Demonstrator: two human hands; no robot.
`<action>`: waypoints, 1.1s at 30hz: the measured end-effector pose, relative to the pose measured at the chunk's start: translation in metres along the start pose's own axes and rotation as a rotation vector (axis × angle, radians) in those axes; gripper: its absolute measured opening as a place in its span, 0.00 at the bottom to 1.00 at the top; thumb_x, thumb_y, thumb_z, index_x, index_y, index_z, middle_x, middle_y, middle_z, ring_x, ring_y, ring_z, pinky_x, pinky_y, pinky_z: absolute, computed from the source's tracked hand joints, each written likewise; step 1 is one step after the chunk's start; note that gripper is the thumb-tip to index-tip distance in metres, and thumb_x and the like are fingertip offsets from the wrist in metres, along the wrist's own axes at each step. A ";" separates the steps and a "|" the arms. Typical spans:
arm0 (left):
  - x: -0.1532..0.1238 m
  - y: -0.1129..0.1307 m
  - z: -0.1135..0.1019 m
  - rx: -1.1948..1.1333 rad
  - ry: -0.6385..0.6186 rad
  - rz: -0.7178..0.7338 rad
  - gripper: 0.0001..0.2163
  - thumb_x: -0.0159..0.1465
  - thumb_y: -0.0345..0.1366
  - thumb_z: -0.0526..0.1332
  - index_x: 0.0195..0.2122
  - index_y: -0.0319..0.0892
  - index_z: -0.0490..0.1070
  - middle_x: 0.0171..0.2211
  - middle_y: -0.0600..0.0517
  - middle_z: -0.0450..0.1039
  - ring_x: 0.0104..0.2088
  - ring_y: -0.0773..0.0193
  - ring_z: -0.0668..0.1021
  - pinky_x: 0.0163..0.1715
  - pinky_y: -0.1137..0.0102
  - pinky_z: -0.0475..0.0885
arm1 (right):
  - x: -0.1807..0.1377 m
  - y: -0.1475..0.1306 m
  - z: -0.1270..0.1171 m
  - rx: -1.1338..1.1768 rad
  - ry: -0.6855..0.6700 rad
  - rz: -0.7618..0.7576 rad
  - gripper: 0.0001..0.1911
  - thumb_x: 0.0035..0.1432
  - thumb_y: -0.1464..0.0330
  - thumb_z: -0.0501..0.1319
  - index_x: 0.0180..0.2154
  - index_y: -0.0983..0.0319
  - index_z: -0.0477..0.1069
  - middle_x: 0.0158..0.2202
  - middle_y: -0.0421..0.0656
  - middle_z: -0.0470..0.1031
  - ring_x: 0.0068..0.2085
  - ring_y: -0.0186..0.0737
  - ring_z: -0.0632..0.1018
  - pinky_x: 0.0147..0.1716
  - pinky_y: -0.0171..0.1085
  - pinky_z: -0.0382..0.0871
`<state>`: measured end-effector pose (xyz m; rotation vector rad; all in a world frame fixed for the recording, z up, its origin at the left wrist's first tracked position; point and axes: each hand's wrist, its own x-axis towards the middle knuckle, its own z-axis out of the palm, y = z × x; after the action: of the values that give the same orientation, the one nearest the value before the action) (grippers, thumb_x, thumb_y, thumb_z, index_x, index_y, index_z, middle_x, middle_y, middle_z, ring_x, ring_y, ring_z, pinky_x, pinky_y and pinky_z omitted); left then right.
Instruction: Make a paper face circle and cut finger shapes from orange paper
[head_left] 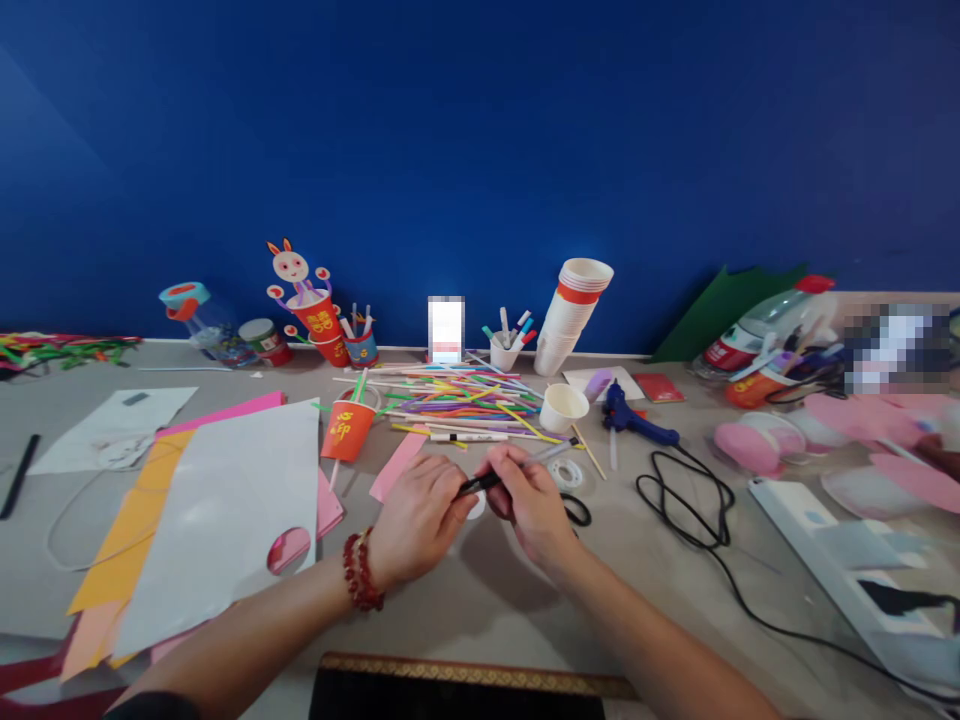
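Observation:
My left hand (420, 515), with a red bead bracelet (361, 570) at the wrist, pinches one end of a black marker pen (480, 484). Closed around the other part of that pen is my right hand (529, 505). Both hands are raised over the table's middle, nearly meeting. Partly hidden beneath them lies a small white paper disc (475, 506). Just beyond are a pink paper strip (399, 464) and a white marker (469, 437). A roll of clear tape (565, 473) and a black loop handle (577, 510) lie beside my right hand.
Coloured pipe cleaners (465, 400) spread behind my hands. A red paper cup (349, 430) and paper sheets (225, 510) lie left. To the right are a white cup (564, 408), a blue glue gun (637, 418), its black cable (690, 505) and a power strip (825, 560).

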<state>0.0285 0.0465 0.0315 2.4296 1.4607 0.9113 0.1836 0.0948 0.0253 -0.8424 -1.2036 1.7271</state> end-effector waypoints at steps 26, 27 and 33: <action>-0.035 -0.049 0.003 -0.390 -0.238 -0.380 0.13 0.71 0.39 0.45 0.46 0.42 0.66 0.32 0.52 0.70 0.32 0.63 0.73 0.34 0.68 0.68 | -0.016 -0.011 -0.042 -0.116 0.053 0.103 0.14 0.54 0.57 0.65 0.33 0.62 0.73 0.23 0.40 0.74 0.20 0.32 0.71 0.15 0.29 0.61; -0.034 -0.050 0.007 -0.309 -0.239 -0.341 0.12 0.71 0.37 0.45 0.45 0.42 0.66 0.33 0.51 0.71 0.34 0.62 0.74 0.35 0.68 0.68 | -0.014 0.002 -0.038 -0.171 0.001 0.111 0.13 0.52 0.59 0.66 0.33 0.62 0.73 0.24 0.40 0.74 0.23 0.33 0.72 0.17 0.29 0.63; -0.039 -0.055 0.018 -0.052 -0.255 -0.086 0.08 0.67 0.34 0.53 0.41 0.43 0.71 0.33 0.50 0.74 0.36 0.60 0.74 0.38 0.66 0.66 | -0.003 0.042 -0.038 -0.401 -0.047 0.065 0.01 0.51 0.70 0.58 0.30 0.61 0.68 0.20 0.34 0.68 0.20 0.30 0.67 0.19 0.29 0.58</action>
<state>-0.0151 0.0447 -0.0226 2.3237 1.4171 0.5882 0.2069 0.0991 -0.0266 -1.0901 -1.6009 1.5853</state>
